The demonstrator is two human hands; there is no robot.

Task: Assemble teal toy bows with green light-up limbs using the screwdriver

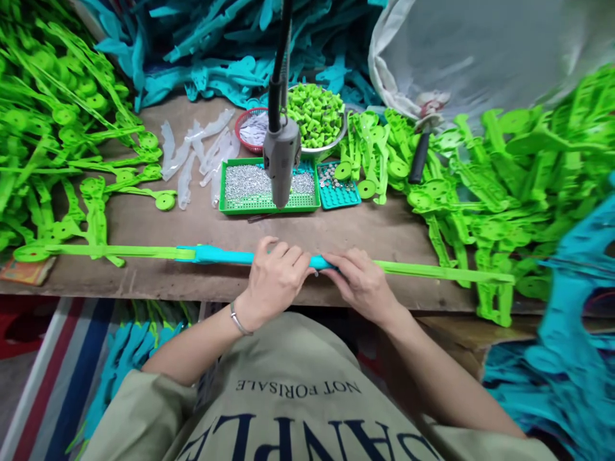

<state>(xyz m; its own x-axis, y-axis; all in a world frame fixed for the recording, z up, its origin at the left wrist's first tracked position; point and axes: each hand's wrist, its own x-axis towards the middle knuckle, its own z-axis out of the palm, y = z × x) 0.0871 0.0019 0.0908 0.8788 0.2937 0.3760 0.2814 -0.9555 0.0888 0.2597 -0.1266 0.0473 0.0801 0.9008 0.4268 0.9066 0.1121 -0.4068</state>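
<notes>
A long plastic assembly (225,256), turquoise in the middle with lime-green arms reaching out both ways, lies across the front of the table. My left hand (278,275) is closed round its turquoise middle, a metal bracelet on the wrist. Close by on the right, my right hand (358,282) pinches the same assembly near where turquoise meets green. Between the two thumbs shows a tiny shiny spot, too small to name. The fingers' undersides and part of the middle joint are hidden.
Ahead stand a green tray (230,208) of small metal pieces, a turquoise tray (341,203), a red basket (243,137) and a bowl (331,150) of green parts. A grey power screwdriver (281,160) hangs above. Green parts (504,192) heap both sides; turquoise parts (206,77) lie behind.
</notes>
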